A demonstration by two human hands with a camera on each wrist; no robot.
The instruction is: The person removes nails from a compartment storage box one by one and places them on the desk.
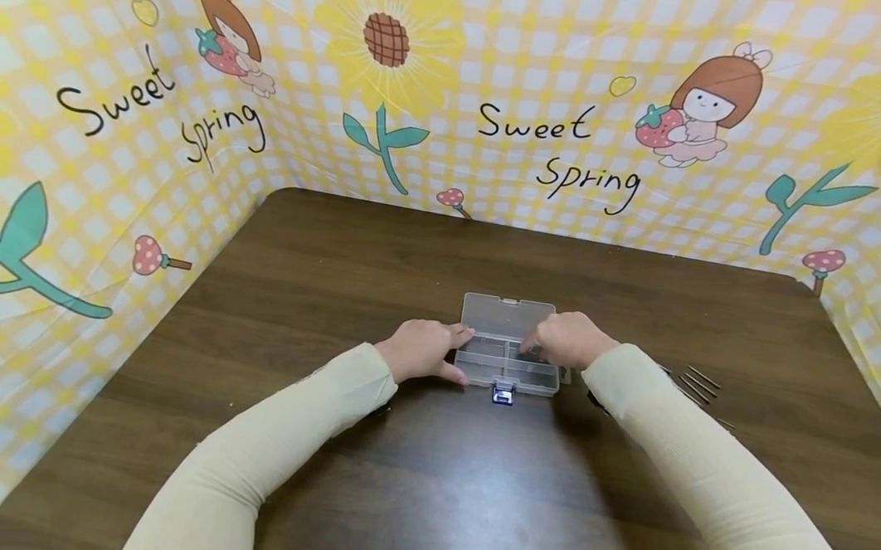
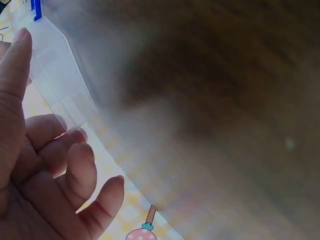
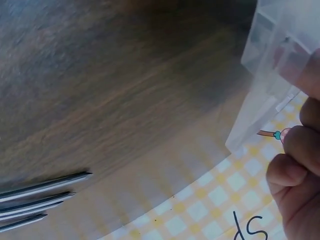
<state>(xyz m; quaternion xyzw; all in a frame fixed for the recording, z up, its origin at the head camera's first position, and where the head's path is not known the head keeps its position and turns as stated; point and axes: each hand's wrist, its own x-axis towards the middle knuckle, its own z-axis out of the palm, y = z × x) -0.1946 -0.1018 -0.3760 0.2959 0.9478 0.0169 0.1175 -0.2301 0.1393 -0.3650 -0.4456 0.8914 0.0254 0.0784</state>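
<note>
A clear plastic compartment box (image 1: 479, 360) stands on the table with its lid raised at the back. My left hand (image 1: 423, 349) holds the box's left end, thumb at the front corner and fingers toward the back. In the left wrist view, the thumb (image 2: 14, 75) lies along the near side of the box (image 2: 65, 65). My right hand (image 1: 572, 338) reaches into the back right compartment with its fingertips down and the other fingers curled. Whether those fingertips pinch anything is hidden. Right of the box lie several thin metal rods (image 3: 37, 205) with pointed ends.
A blue-and-white tag (image 1: 503, 394) sits at the box's front edge. The brown wooden table (image 1: 337, 253) ends at a yellow checked cloth (image 1: 418, 141) along the back and sides. One thin rod (image 1: 727, 424) lies apart beside the right sleeve.
</note>
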